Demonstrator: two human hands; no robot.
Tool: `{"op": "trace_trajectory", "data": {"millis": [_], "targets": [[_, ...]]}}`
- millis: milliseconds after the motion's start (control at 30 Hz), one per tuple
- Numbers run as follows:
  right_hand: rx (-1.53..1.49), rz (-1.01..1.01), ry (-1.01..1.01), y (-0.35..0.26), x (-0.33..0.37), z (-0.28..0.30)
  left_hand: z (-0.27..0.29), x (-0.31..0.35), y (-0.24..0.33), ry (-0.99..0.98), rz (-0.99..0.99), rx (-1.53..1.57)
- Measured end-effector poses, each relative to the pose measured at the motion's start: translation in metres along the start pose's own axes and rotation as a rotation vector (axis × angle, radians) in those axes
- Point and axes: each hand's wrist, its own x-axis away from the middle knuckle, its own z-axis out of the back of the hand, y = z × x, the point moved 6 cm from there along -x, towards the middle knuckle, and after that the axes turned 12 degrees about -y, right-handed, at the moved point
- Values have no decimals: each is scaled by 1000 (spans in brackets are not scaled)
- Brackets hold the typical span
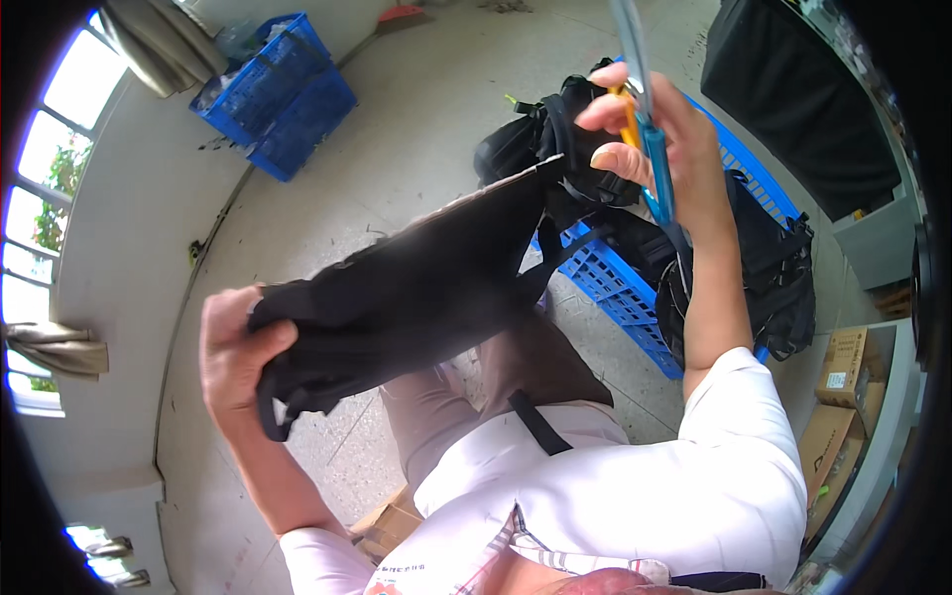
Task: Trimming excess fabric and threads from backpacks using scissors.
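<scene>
My left hand (236, 347) is closed around one end of a black fabric bag (416, 278), which hangs slantwise across the space in front of me. Its upper edge shows a pale raw border, and straps dangle at the far end. In my right hand (686, 149) is a pair of scissors (654, 164) with blue and yellow-orange handles, blades pointing up and away. The fingers sit around the handles, above a blue crate (610, 283). Heaped in and over that crate are several black bags (764, 258) with straps and buckles.
Two stacked blue crates (283, 99) stand by the wall at the far left. Black cloth (793, 99) drapes over something at the far right. Cardboard boxes (843, 367) rest on a shelf at the right. Another cardboard box (392, 521) lies close on my left.
</scene>
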Motion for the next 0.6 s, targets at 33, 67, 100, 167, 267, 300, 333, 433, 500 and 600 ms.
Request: {"op": "trace_trajectory", "data": {"millis": [33,67,100,167,267,300,333,433,500,600], "targets": [[-82,5,-102,7,-3,-8,11,7,15,72,-52,-54],[-277,-137,-218,18,2,-26,25,13,27,35,-96,-40],[-339,-73,-256,23,7,-43,46,21,40,8,-142,-29],[-574,-197,-359,15,19,-74,80,45,68,-84,-181,-42],[-744,-388,-390,0,51,-124,86,61,70,310,12,-208],[-807,-451,-417,-3,62,-141,91,62,55,399,77,-260],[-840,-466,-399,-3,74,-159,97,64,31,465,176,-281],[-822,-534,-273,2,100,-184,124,56,-51,197,161,-202],[-776,-534,-324,2,105,-181,128,63,-70,283,94,-195],[-778,-459,-436,4,116,-170,131,76,-80,268,-104,25]]}}
